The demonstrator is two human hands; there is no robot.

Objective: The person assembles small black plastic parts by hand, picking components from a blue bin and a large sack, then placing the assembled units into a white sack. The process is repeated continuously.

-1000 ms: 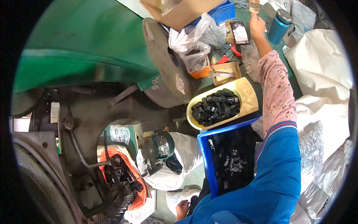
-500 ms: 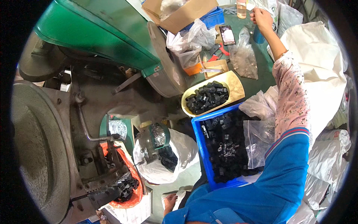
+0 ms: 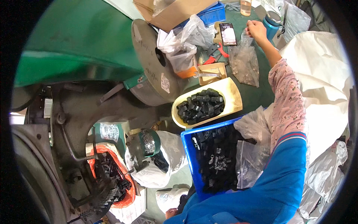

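My right hand (image 3: 256, 31) is stretched out over the far part of the green table, its fingers curled together. They lie at the neck of a clear plastic bag (image 3: 244, 67) of small parts; whether they grip it is hidden. Just right of this hand stands a blue bottle (image 3: 271, 26) with a grey lid. A phone (image 3: 228, 34) lies to its left. Only a bit of my left hand (image 3: 171, 213) shows at the lower edge, beside a white bag (image 3: 169, 199); its fingers are hidden.
Below my right arm sits a blue crate (image 3: 189, 156) of black parts and springs. A cream scoop tray (image 3: 234, 95) holds black pieces. A wrench (image 3: 207, 74) rests in a small box. Green and dark machinery (image 3: 82, 48) fills the left; an orange-lined box (image 3: 130, 196) stands below.
My right hand has moved from over the blue bottle toward the clear bag's neck, uncovering the bottle's lid. My left hand shows less. The whole view has shifted.
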